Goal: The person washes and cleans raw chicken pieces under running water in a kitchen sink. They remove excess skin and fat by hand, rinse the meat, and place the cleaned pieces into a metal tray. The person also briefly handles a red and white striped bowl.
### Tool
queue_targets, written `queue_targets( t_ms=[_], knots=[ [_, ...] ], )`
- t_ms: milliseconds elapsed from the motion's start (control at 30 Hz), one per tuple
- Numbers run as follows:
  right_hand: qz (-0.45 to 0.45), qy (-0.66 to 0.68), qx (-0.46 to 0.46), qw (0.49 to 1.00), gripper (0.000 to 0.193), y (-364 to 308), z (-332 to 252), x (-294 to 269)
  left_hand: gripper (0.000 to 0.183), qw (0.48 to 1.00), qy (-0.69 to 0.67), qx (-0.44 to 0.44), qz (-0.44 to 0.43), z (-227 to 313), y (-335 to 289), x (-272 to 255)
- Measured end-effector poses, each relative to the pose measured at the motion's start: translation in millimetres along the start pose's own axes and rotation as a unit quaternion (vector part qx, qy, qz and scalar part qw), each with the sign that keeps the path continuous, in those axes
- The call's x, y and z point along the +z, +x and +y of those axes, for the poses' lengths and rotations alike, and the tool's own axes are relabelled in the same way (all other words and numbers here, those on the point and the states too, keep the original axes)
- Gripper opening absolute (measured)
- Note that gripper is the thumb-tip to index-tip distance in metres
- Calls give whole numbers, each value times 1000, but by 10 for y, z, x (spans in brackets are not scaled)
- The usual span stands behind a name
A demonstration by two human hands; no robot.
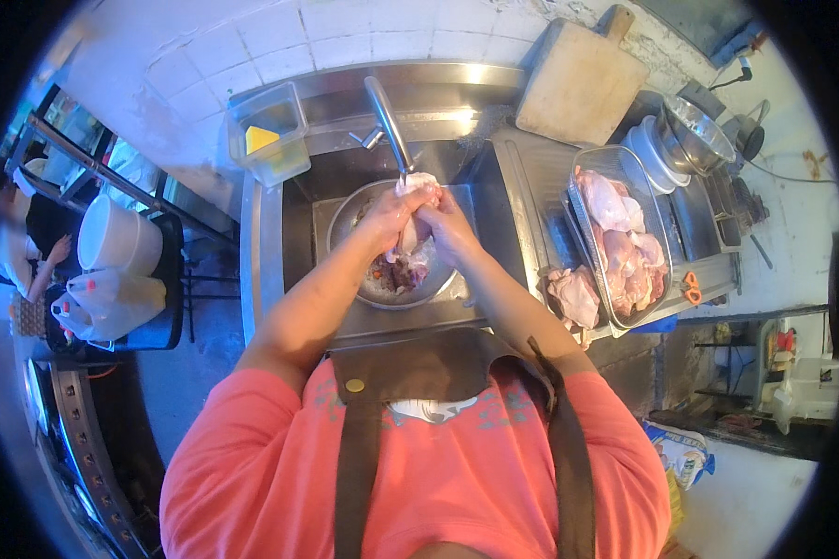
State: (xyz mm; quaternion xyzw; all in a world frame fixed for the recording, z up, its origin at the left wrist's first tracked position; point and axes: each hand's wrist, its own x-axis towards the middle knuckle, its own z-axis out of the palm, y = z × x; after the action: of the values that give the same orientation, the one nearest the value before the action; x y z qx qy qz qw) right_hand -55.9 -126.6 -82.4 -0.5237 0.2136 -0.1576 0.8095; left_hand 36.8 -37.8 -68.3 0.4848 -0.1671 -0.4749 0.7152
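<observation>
I am gripping a pale pink, slick piece of raw poultry [412,240] with both bare hands, my left hand [388,220] closing around one side and my right hand [451,228] closing around the other, probably because wet skin is slippery and one grip alone might let it slide. I am holding it just below the mouth of a curved chrome tap [389,116], likely so that water can reach it, though I cannot tell whether any is running. Beneath it, a round, shallow metal bowl [435,282] is sitting in the rectangular stainless-steel sink [303,247], seemingly placed to catch drips and bits; dark red and orange scraps [399,278] are showing inside. To my right, a clear-walled rectangular tray [650,186] is holding more pink raw poultry pieces [629,261] on the ridged steel tabletop [529,205], presumably within easy reach, while another raw piece [573,296] is lying just outside its near left side. Orange-handled scissors [691,287] are resting beyond the tray. At the upper left, an open, clear plastic tub [284,166] is containing a yellow block [261,140], perhaps to save it from getting splashed.
</observation>
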Motion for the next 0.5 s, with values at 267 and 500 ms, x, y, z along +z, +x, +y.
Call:
queue_targets(
  t_ms=[267,500],
  knots=[
    [-70,-73,62,993,45,24,-168,35,31,866,429,213,140,139,205,-105],
    [-112,85,167,976,40,-81,-201,-72,37,987,-27,-35,154,449,365,-15]
  ],
)
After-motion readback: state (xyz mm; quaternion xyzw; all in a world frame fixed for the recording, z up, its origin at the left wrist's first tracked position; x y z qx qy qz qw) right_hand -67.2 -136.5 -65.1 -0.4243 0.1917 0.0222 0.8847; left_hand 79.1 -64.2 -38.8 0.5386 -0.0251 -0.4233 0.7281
